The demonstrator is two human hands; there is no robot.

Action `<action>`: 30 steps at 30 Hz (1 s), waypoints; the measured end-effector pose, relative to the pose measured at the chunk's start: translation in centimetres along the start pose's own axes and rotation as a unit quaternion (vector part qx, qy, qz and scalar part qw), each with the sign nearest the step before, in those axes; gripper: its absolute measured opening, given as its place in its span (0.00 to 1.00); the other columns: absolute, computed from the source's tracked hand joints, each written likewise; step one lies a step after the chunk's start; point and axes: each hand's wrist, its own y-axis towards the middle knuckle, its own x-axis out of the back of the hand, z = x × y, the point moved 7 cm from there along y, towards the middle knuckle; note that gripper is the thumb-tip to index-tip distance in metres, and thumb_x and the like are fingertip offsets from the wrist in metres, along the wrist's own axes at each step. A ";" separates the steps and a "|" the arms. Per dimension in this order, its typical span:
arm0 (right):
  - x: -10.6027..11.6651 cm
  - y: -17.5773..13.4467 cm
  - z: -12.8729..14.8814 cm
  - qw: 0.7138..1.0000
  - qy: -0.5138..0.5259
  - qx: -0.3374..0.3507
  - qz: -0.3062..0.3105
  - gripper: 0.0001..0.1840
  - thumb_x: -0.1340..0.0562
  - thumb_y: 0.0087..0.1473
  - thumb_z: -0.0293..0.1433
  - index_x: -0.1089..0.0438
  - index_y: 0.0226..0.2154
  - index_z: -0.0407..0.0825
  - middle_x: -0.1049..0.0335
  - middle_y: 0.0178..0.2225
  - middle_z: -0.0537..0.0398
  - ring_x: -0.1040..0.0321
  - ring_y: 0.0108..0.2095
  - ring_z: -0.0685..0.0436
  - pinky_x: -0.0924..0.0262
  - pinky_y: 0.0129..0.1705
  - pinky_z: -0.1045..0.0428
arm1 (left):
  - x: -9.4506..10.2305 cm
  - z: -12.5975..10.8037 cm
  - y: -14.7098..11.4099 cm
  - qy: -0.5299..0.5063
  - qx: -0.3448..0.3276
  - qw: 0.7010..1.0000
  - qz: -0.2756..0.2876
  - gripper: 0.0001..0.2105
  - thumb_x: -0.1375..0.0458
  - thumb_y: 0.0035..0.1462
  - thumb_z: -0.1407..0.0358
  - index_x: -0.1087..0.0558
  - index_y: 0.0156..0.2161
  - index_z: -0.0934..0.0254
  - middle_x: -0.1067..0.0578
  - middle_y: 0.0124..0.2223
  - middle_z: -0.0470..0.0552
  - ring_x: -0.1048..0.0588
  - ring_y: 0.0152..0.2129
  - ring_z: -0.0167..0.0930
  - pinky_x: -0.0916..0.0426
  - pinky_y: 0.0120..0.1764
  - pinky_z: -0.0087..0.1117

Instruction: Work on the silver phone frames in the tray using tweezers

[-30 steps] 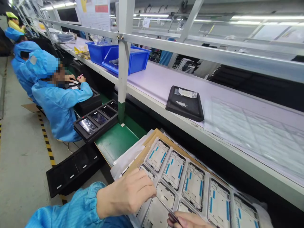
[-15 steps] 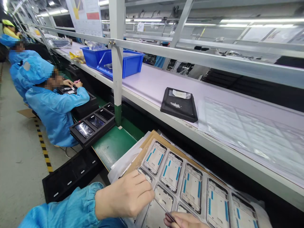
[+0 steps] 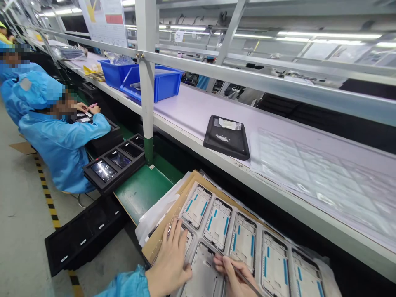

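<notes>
Along the near row of the translucent tray (image 3: 206, 214), head view, I have the left hand (image 3: 170, 258) palm-down, fingers slightly spread, nothing visible in its grip, partly over the end frame (image 3: 189, 239). The right hand (image 3: 236, 275) pinches a thin metal tool (image 3: 247, 282) over the neighbouring frame (image 3: 201, 272); can't tell if the tip touches. I'd steady the tray lefty, hold the tool shallow against scratches, and clear the far row's blue strips (image 3: 227, 226).
</notes>
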 end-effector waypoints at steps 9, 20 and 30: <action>0.4 0.6 -3.4 1.000 0.014 0.002 0.012 0.24 0.25 0.45 0.49 0.22 0.31 0.45 0.19 0.33 0.44 0.21 0.33 0.38 0.22 0.38 0.47 | 0.9 0.2 0.7 0.054 -0.007 0.997 0.047 0.38 0.41 0.57 0.64 0.45 0.68 0.80 0.59 0.73 0.75 0.61 0.70 0.57 0.58 0.67 0.63; 0.1 0.3 -2.6 1.000 0.015 -0.025 -0.002 0.28 0.24 0.39 0.54 0.22 0.28 0.45 0.20 0.30 0.44 0.23 0.30 0.39 0.23 0.35 0.49 | 5.1 2.5 -1.8 -0.120 -0.003 0.991 -0.054 0.35 0.53 0.59 0.74 0.52 0.72 0.70 0.35 0.67 0.65 0.33 0.62 0.45 0.37 0.63 0.51; 0.1 0.1 -1.0 0.997 0.071 -0.010 -0.029 0.27 0.22 0.35 0.52 0.23 0.25 0.46 0.21 0.26 0.47 0.22 0.28 0.39 0.24 0.30 0.50 | 1.7 3.2 -2.4 -0.133 -0.124 0.965 -0.189 0.28 0.61 0.70 0.73 0.53 0.73 0.61 0.49 0.74 0.58 0.50 0.70 0.39 0.43 0.68 0.48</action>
